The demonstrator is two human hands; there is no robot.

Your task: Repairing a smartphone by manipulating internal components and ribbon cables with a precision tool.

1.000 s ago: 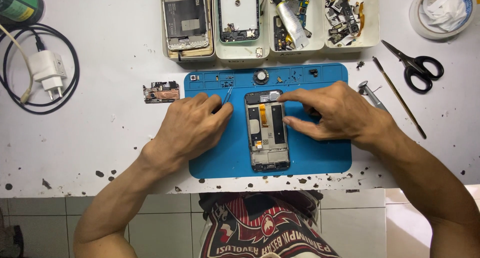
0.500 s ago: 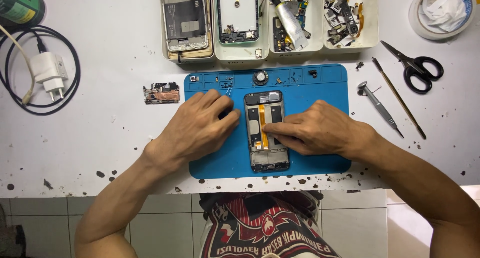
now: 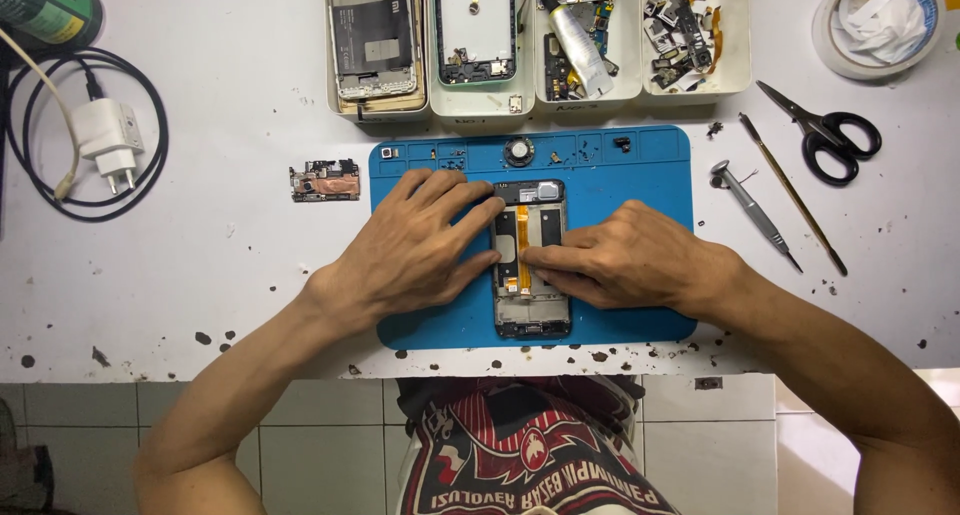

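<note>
Since a second ago my right hand [image 3: 630,260] has come down from the upper end of the opened phone [image 3: 530,260] to its middle, its forefinger now pressing flat on the orange ribbon cable [image 3: 522,250]. My left hand [image 3: 415,245] rests spread against the phone's left side, fingertips on its edge, gripping nothing. The phone lies face down with its back off, lengthwise on the blue mat [image 3: 640,175] near the front edge of the counter [image 3: 200,275]. Its dark frame shows a grey metal shield at the top, the orange strip running down the middle and a small board at the bottom. A loose circuit board [image 3: 325,180] sits just left of the mat. A screwdriver [image 3: 752,213] and scissors [image 3: 825,135] lie toward the right edge, with white parts trays [image 3: 540,100] along the back edge.
</note>
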